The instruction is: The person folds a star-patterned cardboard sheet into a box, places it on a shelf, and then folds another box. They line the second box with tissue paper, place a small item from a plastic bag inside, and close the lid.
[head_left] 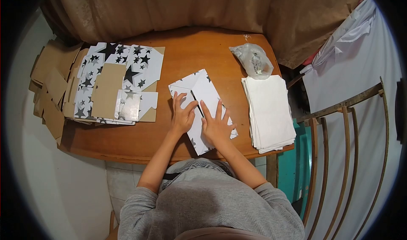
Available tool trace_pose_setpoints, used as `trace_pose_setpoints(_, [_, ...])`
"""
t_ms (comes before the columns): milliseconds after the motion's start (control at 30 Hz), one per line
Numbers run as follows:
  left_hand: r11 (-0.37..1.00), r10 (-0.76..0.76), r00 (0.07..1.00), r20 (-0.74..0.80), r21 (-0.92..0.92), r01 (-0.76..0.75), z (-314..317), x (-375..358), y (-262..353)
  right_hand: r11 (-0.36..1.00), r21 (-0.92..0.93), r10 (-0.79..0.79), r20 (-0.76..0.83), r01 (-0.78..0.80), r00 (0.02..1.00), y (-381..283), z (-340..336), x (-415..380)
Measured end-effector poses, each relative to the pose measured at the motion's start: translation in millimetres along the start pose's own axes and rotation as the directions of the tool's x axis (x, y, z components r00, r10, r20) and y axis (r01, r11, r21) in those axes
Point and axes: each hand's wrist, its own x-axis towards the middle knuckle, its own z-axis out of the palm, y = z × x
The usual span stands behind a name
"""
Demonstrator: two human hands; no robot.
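A white folded piece of card (207, 89) with black stars near its edges lies slanted on the table in front of me. A narrow dark line runs down its middle, between my two hands. On the left part of the card rests my left hand (182, 115), its fingers bent and spread, with thumb and forefinger near the line. My right hand (217, 125) lies over the right part, fingers spread out flat and the forefinger beside the line. Neither hand is closed around anything.
Star-printed card pieces (89, 76) and brown cardboard (54, 85) are piled at the left, with a clear plastic-looking piece (129, 105) on top. A stack of white paper (271, 113) lies right, below a plastic bag (254, 61). A wooden rack (347, 155) stands beyond the table (186, 49).
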Motion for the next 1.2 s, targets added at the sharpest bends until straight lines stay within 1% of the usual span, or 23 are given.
trace_pose_setpoints(133, [0.999,0.012,1.000,0.005,0.033,-0.012,-1,-3,1,0.999,-0.033,-0.022,-0.012,0.022,1.000,5,8,0])
trace_pose_setpoints(200, [0.999,-0.012,1.000,0.012,0.038,0.012,-2,-4,0,0.997,-0.030,-0.073,-0.005,0.073,0.997,11,7,2])
trace_pose_setpoints(233, [0.999,-0.011,1.000,0.013,0.037,0.011,-2,-5,-1,0.997,-0.030,-0.071,-0.006,0.070,0.997,15,9,4])
trace_pose_setpoints(300, [0.996,-0.025,1.000,0.017,0.082,0.024,0,-4,0,0.983,-0.004,-0.184,-0.101,0.184,0.978,24,13,9])
trace_pose_setpoints(333, [0.996,-0.024,1.000,0.017,0.081,0.023,-1,-4,2,0.983,-0.004,-0.183,-0.101,0.183,0.978,30,10,12])
trace_pose_setpoints(400, [0.989,-0.074,0.995,0.063,0.130,0.066,-3,-3,5,0.970,0.101,-0.221,0.010,0.219,0.975,37,4,16])
trace_pose_setpoints(433, [0.989,-0.074,0.995,0.064,0.129,0.065,-3,-3,5,0.971,0.101,-0.220,0.010,0.218,0.975,37,3,15])
trace_pose_setpoints(500, [0.987,-0.092,0.992,0.089,0.142,0.078,-4,-2,8,0.977,0.016,-0.212,0.000,0.212,0.977,35,3,13])
trace_pose_setpoints(533, [0.986,-0.093,0.992,0.088,0.143,0.079,-4,-2,11,0.977,0.017,-0.213,0.000,0.213,0.977,35,5,13])
trace_pose_setpoints(600, [0.959,-0.182,0.971,0.155,0.246,0.140,-4,-1,16,0.974,0.027,-0.222,-0.062,0.224,0.973,37,9,13])
trace_pose_setpoints(633, [0.960,-0.180,0.971,0.158,0.244,0.138,-3,-1,17,0.975,0.028,-0.219,-0.062,0.221,0.974,37,11,12])
trace_pose_setpoints(700, [0.939,-0.110,0.962,0.248,0.343,0.019,-2,-1,18,0.977,-0.004,-0.215,-0.072,0.215,0.974,37,14,12])
trace_pose_setpoints(733, [0.939,-0.110,0.962,0.248,0.343,0.019,-1,-1,19,0.977,-0.004,-0.215,-0.071,0.215,0.974,38,16,11])
trace_pose_setpoints(800, [0.946,-0.086,0.982,0.171,0.324,0.027,0,-2,20,0.968,0.004,-0.248,-0.163,0.252,0.955,39,19,10])
trace_pose_setpoints(833, [0.945,-0.087,0.982,0.170,0.325,0.027,0,-3,19,0.967,0.004,-0.249,-0.163,0.254,0.954,39,19,10])
trace_pose_setpoints(900, [0.952,-0.034,0.986,0.166,0.305,-0.018,-2,-4,19,0.949,0.159,-0.236,-0.212,0.272,0.948,40,18,10])
trace_pose_setpoints(933, [0.952,-0.035,0.986,0.165,0.305,-0.018,-3,-4,20,0.949,0.159,-0.236,-0.212,0.272,0.948,41,19,10])
trace_pose_setpoints(1000, [0.949,0.079,0.979,0.188,0.287,-0.131,-5,-5,25,0.956,0.131,-0.217,-0.288,0.263,0.933,44,24,13])
trace_pose_setpoints(1033, [0.949,0.077,0.979,0.187,0.287,-0.130,-4,-6,28,0.956,0.130,-0.217,-0.287,0.263,0.933,44,25,13])
trace_pose_setpoints(1100, [0.957,0.165,0.961,0.220,0.202,-0.210,-2,-11,35,0.960,0.168,-0.177,-0.260,0.225,0.949,45,26,14])
trace_pose_setpoints(1200, [0.954,0.203,0.946,0.251,0.169,-0.249,1,-21,46,0.968,0.170,-0.140,-0.242,0.184,0.960,42,26,13])
